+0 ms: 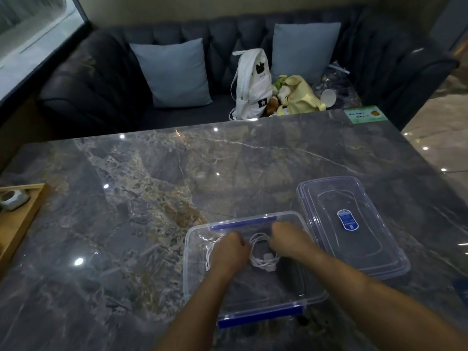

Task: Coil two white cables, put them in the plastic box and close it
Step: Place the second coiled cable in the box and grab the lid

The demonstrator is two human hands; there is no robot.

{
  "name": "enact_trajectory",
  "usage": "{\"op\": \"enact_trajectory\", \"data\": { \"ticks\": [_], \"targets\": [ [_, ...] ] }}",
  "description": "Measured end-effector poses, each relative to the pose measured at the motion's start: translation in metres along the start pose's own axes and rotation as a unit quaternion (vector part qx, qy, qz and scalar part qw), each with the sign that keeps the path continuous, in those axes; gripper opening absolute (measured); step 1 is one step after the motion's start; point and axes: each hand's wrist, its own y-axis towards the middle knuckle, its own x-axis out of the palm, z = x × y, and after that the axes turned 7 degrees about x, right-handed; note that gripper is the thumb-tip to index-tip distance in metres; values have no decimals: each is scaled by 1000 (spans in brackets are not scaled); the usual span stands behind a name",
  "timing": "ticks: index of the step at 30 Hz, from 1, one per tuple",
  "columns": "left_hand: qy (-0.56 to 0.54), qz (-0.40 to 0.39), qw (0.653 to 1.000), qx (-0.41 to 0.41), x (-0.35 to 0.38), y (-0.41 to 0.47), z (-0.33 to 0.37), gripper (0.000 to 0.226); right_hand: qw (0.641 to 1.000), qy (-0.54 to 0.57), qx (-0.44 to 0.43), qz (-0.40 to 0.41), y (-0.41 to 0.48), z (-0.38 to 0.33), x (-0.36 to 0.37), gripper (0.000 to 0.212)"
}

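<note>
A clear plastic box [192, 262] with blue clips stands open on the marble table near the front edge. Both my hands reach into it. My left hand [229, 249] covers one white cable [209, 254], whose loops show at the box's left side. My right hand [288, 240] is beside a coiled white cable [263, 262] with a plug, in the middle of the box. Both hands have curled fingers touching the cables; the exact grip is hidden. The clear lid [352, 229] with a blue label lies flat on the table just right of the box.
The grey marble table [152, 186] stretches far ahead. A wooden tray [22, 221] with a small grey dish sits at the left edge. Behind the table is a dark sofa with two blue cushions, a white backpack [250, 84] and a yellow bag.
</note>
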Motion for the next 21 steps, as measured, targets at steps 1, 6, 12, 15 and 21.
{"op": "enact_trajectory", "data": {
  "ticks": [1,6,12,15,21],
  "targets": [
    [2,-1,1000,3,-2,1,0,22,1000,-1,-11,8,-1,0,-3,23],
    [32,22,998,50,-10,2,19,25,996,-4,-77,54,-9,3,-26,27],
    [71,129,979,142,-8,-4,71,23,992,-12,-90,84,-18,20,-59,31],
    [70,130,973,178,1,-3,98,21,993,-17,-78,84,-21,44,-73,31],
    [88,93,972,195,36,4,157,25,992,16,-67,109,-20,112,-87,23]
  ]
}}
